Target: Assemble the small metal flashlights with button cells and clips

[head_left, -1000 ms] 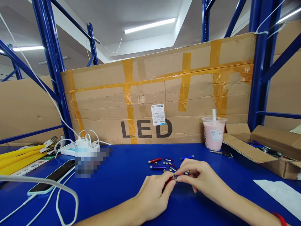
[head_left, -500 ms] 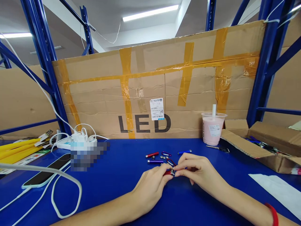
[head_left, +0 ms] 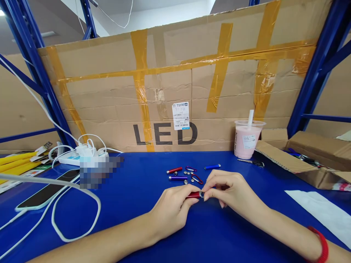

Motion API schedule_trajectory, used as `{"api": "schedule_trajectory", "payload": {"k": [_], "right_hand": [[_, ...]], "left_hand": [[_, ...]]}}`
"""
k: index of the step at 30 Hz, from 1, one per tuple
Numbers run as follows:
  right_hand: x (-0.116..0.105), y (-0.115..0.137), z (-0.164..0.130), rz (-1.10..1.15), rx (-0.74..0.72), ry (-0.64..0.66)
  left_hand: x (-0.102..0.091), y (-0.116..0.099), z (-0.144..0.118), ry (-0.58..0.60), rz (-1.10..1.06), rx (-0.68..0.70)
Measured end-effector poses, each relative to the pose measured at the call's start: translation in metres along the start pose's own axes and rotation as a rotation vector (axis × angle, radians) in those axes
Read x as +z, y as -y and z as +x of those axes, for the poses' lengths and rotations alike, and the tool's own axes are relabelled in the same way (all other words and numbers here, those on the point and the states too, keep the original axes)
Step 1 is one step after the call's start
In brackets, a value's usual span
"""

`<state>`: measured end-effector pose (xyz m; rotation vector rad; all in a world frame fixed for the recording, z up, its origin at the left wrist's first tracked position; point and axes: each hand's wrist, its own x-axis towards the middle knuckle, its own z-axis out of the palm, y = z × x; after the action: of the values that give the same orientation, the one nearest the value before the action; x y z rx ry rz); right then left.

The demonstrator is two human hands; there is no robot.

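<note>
My left hand (head_left: 172,208) holds a small red flashlight (head_left: 193,195) by its body, just above the blue table (head_left: 131,219). My right hand (head_left: 229,190) pinches the silver end of the same flashlight with thumb and fingertips. Just beyond my hands lie a red tube (head_left: 174,170), a purple tube (head_left: 177,178), a blue tube (head_left: 212,167), two small carabiner clips (head_left: 191,169) and several button cells (head_left: 188,172).
A taped cardboard sheet marked LED (head_left: 175,91) stands at the back. A pink drink cup (head_left: 246,140) and an open carton (head_left: 304,160) are at the right, white paper (head_left: 323,213) nearer. A phone (head_left: 44,193), white cables (head_left: 68,204) and a power strip (head_left: 79,155) lie left.
The camera has tilted down, so everything sits higher in the frame. Both hands stay on the red flashlight, which now lies more level between them.
</note>
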<state>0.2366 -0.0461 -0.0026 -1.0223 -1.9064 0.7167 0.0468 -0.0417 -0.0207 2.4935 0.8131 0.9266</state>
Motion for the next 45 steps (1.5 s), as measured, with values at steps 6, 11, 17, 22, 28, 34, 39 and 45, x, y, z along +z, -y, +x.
{"api": "schedule_trajectory", "payload": {"k": [6,11,17,22,28,34,39,45], "right_hand": [[0.0011,-0.0006,-0.0003,0.006,0.003,0.039],[0.0016,-0.0031,-0.0006,0.019,0.027,0.045],[0.0007,-0.0066,0.0003,0.021,0.031,0.08],[-0.001,-0.0044,0.0008,0.026,0.049,0.074],[-0.0015,-0.0027,0.0021,-0.014,0.067,0.076],[-0.0027,-0.0047,0.001,-0.076,0.042,0.075],[-0.0031,-0.0048,0.0026,-0.096,0.011,0.077],[-0.002,-0.0064,0.0022,-0.081,0.015,0.078]], "left_hand": [[-0.0007,-0.0024,0.0016,0.022,0.004,-0.035],[0.0005,-0.002,0.0015,-0.006,0.004,-0.027],[0.0026,0.0016,-0.001,-0.056,-0.002,-0.007],[0.0024,0.0022,-0.0007,-0.082,0.012,0.018],[0.0009,0.0008,-0.0002,-0.081,-0.001,0.039],[0.0009,0.0011,-0.0002,-0.081,-0.002,0.022],[0.0012,0.0023,-0.0004,-0.085,-0.002,0.017],[0.0007,-0.0001,-0.0007,-0.067,-0.005,-0.016]]}}
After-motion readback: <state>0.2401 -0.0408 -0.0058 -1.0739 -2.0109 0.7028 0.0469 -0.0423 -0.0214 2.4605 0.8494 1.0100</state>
